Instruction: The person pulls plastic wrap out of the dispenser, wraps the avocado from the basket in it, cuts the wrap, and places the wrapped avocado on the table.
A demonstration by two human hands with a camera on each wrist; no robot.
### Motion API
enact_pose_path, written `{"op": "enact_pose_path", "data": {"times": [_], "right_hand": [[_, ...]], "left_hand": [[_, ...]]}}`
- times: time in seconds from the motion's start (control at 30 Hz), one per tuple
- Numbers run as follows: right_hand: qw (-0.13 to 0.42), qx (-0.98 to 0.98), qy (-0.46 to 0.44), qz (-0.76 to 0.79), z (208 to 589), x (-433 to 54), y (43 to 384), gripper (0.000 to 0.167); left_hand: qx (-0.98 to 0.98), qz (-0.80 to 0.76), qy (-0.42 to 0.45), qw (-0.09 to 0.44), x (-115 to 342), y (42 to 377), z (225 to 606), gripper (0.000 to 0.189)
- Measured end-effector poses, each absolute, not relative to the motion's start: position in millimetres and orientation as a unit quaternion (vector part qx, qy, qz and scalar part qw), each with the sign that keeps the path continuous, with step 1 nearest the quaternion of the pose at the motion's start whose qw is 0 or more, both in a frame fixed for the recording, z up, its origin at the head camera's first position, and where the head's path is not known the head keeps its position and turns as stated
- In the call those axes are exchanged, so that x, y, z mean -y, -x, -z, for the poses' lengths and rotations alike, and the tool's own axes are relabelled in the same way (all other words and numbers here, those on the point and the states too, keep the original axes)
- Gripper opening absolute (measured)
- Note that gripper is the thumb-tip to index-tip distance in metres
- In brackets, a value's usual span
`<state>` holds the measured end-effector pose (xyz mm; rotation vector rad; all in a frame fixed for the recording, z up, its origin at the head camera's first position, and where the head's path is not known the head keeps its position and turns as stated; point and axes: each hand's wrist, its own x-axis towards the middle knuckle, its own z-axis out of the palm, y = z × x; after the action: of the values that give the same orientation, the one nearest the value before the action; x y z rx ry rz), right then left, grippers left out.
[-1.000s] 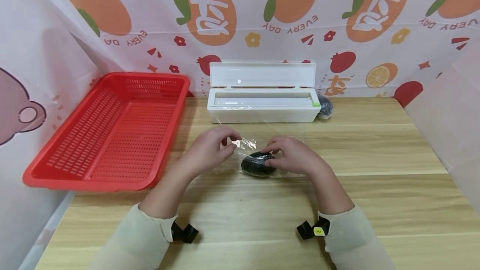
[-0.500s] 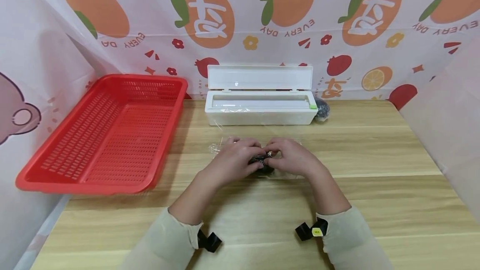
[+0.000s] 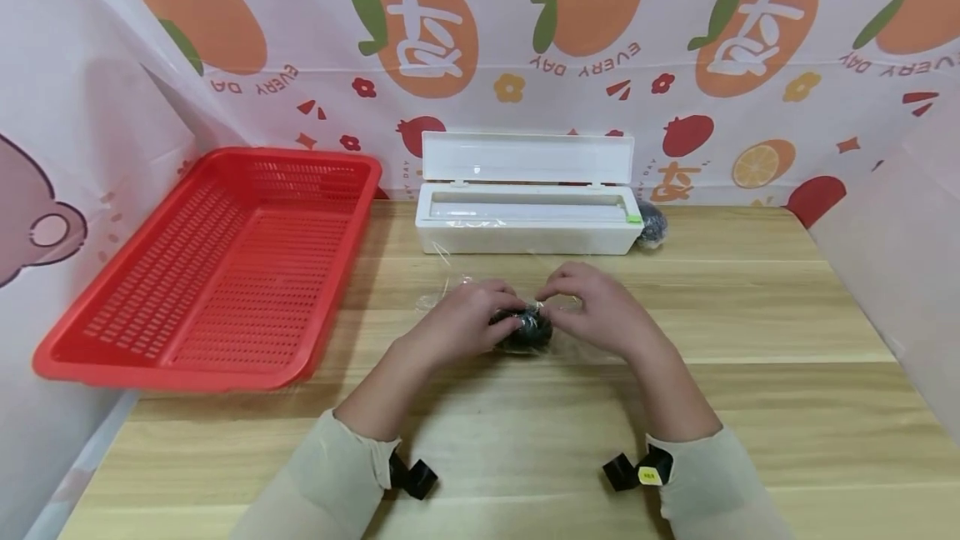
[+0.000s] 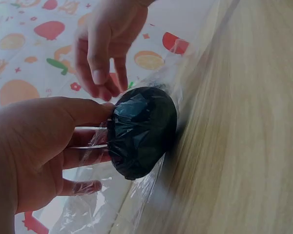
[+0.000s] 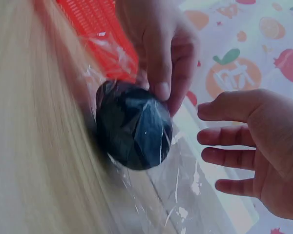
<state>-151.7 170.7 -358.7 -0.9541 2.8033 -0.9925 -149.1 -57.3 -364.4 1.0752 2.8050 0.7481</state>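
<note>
A dark green-black, oval, avocado-like fruit lies on the wooden table, partly covered by clear cling film. My left hand grips its left end together with the film, thumb on the near side and fingers behind. In the left wrist view the film is gathered in creases over the fruit. Just to the right, my right hand is apart from the fruit, its fingers loosely bent and spread with nothing held, as the right wrist view of that hand shows.
Behind the hands stands a white cling film dispenser with its lid raised; film runs from it toward the fruit. A dark film-wrapped round thing sits at its right end. A red plastic basket occupies the left side. A printed cloth hangs behind.
My left hand has come right from the loose film onto the fruit and gripped it. My right hand has let go and drawn slightly right. The fruit has turned, its end facing right.
</note>
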Motion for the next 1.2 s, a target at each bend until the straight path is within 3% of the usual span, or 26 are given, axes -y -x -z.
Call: {"op": "enact_pose_path", "data": {"times": [0.17, 0.37, 0.67, 0.9, 1.03, 1.2], "right_hand": [[0.013, -0.891, 0.349, 0.290, 357, -162, 146, 0.025], [0.043, -0.902, 0.333, 0.271, 361, -157, 145, 0.034], [-0.004, -0.907, 0.339, 0.248, 371, -156, 148, 0.042], [0.014, -0.910, 0.329, 0.253, 373, -155, 148, 0.043], [0.015, -0.911, 0.320, 0.261, 374, -154, 148, 0.043], [0.024, -0.910, 0.308, 0.278, 378, -153, 151, 0.039]], "left_hand": [[-0.906, -0.262, -0.329, 0.043, 58, 151, 366, 0.020], [-0.908, -0.271, -0.318, 0.047, 57, 152, 367, 0.021], [-0.907, -0.277, -0.314, 0.035, 56, 153, 371, 0.018], [-0.908, -0.288, -0.303, 0.035, 56, 152, 372, 0.023], [-0.909, -0.288, -0.302, 0.001, 57, 151, 371, 0.027], [-0.906, -0.270, -0.317, -0.080, 57, 149, 366, 0.021]]}}
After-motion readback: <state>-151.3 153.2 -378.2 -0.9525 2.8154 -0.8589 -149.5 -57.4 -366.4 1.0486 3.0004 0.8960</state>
